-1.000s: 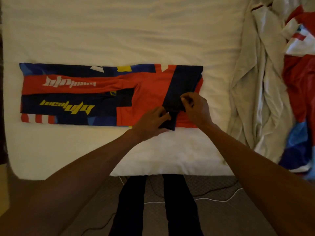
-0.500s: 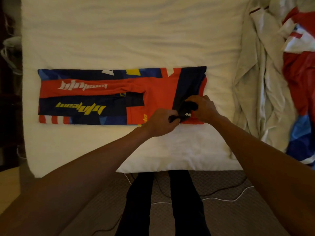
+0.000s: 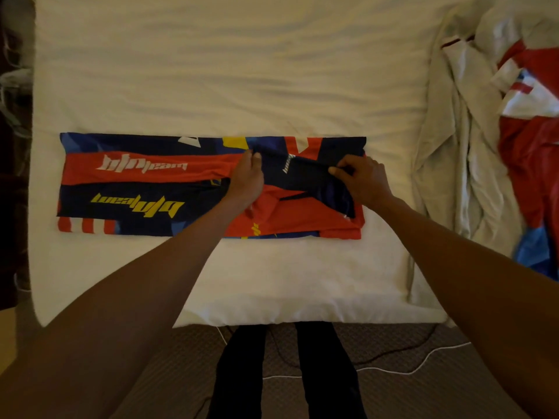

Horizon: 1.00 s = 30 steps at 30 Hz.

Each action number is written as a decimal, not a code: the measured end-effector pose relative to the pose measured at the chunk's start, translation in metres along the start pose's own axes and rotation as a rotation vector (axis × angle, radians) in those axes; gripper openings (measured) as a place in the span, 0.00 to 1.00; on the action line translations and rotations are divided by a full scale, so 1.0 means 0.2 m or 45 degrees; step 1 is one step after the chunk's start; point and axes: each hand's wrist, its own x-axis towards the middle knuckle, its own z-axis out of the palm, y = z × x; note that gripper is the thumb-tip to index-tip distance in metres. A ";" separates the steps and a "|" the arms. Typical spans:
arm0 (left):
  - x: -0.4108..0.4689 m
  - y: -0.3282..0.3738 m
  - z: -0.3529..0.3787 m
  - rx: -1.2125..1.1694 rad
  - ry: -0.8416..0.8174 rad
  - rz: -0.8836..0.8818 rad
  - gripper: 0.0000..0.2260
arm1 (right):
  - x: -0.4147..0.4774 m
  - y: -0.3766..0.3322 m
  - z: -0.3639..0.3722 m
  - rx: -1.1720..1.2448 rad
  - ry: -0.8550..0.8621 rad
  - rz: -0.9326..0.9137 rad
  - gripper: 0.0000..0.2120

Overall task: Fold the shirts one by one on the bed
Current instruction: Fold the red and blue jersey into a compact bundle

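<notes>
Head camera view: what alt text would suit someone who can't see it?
A person's left hand and right hand pinch a dark sleeve over a red and navy shirt folded into a long strip on a white bed. Clothes lie heaped at right.

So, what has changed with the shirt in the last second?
Both hands raised the dark sleeve from the near edge of the shirt and carried it farther away; the left hand drew its end leftward, the right hand pinches the fold. The rest of the shirt and the clothes pile stayed put.
</notes>
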 end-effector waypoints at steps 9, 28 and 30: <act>0.16 -0.20 -0.05 0.372 0.401 -0.075 0.15 | 0.33 -0.08 0.07 -0.240 0.120 -0.109 0.21; 0.09 -0.34 -0.17 0.566 0.510 0.356 0.14 | 0.23 -0.53 0.60 0.045 -0.052 -0.227 0.13; 0.08 -0.42 -0.25 0.608 0.428 0.380 0.16 | 0.22 -0.55 0.64 -0.065 -0.063 -0.121 0.19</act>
